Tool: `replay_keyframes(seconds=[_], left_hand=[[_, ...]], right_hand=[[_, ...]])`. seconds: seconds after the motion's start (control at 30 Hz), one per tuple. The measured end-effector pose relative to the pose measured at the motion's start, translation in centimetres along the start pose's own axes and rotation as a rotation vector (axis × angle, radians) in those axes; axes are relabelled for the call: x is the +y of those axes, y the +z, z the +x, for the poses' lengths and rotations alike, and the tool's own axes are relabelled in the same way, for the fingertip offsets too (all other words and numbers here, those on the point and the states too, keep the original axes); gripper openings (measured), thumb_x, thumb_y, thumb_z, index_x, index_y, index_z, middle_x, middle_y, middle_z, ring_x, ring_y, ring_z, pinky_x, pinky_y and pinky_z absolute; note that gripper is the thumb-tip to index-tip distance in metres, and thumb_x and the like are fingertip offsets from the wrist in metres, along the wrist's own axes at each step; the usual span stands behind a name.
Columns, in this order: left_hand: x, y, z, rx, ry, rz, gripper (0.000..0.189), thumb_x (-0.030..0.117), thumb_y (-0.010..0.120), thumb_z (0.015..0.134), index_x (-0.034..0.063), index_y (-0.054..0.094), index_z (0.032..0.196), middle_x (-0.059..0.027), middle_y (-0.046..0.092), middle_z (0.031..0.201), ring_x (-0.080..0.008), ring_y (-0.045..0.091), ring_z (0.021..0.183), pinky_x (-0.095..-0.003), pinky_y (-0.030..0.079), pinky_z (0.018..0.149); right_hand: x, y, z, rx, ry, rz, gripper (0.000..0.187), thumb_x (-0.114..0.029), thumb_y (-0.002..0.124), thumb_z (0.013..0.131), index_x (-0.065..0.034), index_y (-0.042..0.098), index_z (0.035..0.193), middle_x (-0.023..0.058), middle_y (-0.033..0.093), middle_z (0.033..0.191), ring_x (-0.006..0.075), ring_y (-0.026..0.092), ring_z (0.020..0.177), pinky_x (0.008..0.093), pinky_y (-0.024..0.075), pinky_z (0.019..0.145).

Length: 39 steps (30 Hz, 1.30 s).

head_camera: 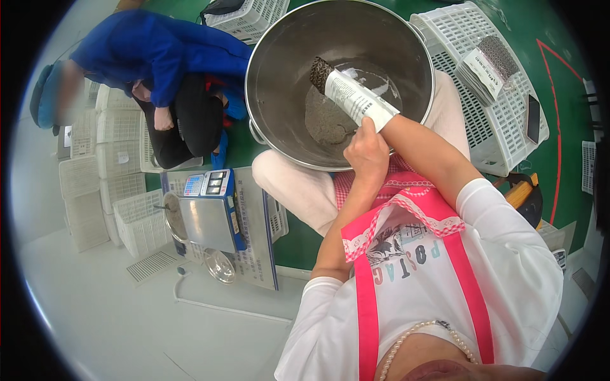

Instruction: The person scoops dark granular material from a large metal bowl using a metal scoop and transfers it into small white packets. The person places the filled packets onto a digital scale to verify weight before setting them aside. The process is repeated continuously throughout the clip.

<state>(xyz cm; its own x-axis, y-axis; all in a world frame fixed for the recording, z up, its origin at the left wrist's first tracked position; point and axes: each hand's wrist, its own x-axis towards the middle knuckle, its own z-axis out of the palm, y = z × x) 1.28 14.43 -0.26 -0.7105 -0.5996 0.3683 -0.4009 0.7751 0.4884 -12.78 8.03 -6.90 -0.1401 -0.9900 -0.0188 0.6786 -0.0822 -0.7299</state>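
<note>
A deep steel pot (267, 105) stands between my knees, with grey-brown powder (329, 121) at its bottom. Over the pot, my left hand (369, 148) pinches the open edge of a printed packaging bag (360, 97), white with a dark patterned end. My right forearm (424, 143) reaches into the bag's mouth. The right hand itself is hidden inside, so its fingers cannot be seen. The bag slants with its dark end toward the far left, above the powder.
At right, an upturned white plastic crate (500, 138) carries stacked bags (483, 78) and a phone (533, 119). A digital scale (209, 214), a bowl of powder (175, 216) and a clear bowl (219, 266) are at left. A co-worker in blue (157, 52) sits near stacked crates (121, 126).
</note>
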Motion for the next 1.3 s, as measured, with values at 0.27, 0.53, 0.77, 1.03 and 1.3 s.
replay_keyframes(seconds=[0.27, 0.53, 0.77, 1.03, 1.3], left_hand=[[-3.8, -4.0, 1.2, -0.520, -0.210, -0.530, 0.021, 0.011, 0.069, 0.086, 0.0014, 0.061, 0.103, -0.0061, 0.065, 0.068, -0.0160, 0.065, 0.064, -0.0322, 0.052, 0.062], [-14.8, -1.4, 6.2, -0.170, -0.623, -0.808, 0.024, 0.019, 0.059, 0.100, 0.0046, 0.059, 0.082, 0.0060, 0.049, 0.070, -0.0041, 0.043, 0.068, -0.0248, 0.035, 0.061], [-20.4, 1.1, 7.5, -0.118, -0.882, -1.076, 0.023, 0.021, 0.061, 0.100, 0.0134, 0.059, 0.077, 0.0052, 0.059, 0.070, -0.0070, 0.051, 0.061, -0.0258, 0.039, 0.058], [-17.1, 1.0, 8.3, 0.061, -0.189, -0.223, 0.020, 0.009, 0.067, 0.087, 0.0041, 0.065, 0.106, -0.0143, 0.063, 0.108, -0.0311, 0.059, 0.101, -0.0419, 0.044, 0.093], [-10.2, -4.0, 10.0, -0.598, 0.642, -0.032, 0.026, 0.000, 0.066, 0.073, 0.0068, 0.065, 0.098, -0.0080, 0.066, 0.102, -0.0272, 0.062, 0.096, -0.0424, 0.050, 0.084]], right_hand=[[0.8, -2.7, -5.5, -0.257, -0.014, 0.491, 0.045, -0.017, 0.032, 0.104, -0.0083, 0.043, 0.147, 0.0098, 0.048, 0.148, 0.0190, 0.047, 0.135, 0.0346, 0.0357, 0.115], [3.5, -3.0, -9.0, -0.215, 0.074, 0.680, 0.046, -0.016, 0.028, 0.104, -0.0058, 0.040, 0.148, 0.0102, 0.050, 0.147, 0.0195, 0.052, 0.132, 0.0335, 0.0427, 0.111], [-5.9, 3.6, -10.1, -0.045, 0.072, -0.547, 0.043, -0.014, 0.045, 0.101, -0.0074, 0.048, 0.143, 0.0125, 0.056, 0.140, 0.0254, 0.059, 0.122, 0.0346, 0.0495, 0.101], [-8.6, 1.9, -9.0, 0.240, -0.146, -1.686, 0.032, -0.030, 0.070, 0.085, -0.0071, 0.068, 0.107, 0.0174, 0.070, 0.087, 0.0371, 0.068, 0.081, 0.0446, 0.0544, 0.076], [-8.2, 1.9, -2.6, -0.272, 0.166, -1.876, 0.027, -0.030, 0.071, 0.078, -0.0068, 0.067, 0.092, 0.0164, 0.068, 0.078, 0.0367, 0.067, 0.076, 0.0445, 0.0529, 0.068]])
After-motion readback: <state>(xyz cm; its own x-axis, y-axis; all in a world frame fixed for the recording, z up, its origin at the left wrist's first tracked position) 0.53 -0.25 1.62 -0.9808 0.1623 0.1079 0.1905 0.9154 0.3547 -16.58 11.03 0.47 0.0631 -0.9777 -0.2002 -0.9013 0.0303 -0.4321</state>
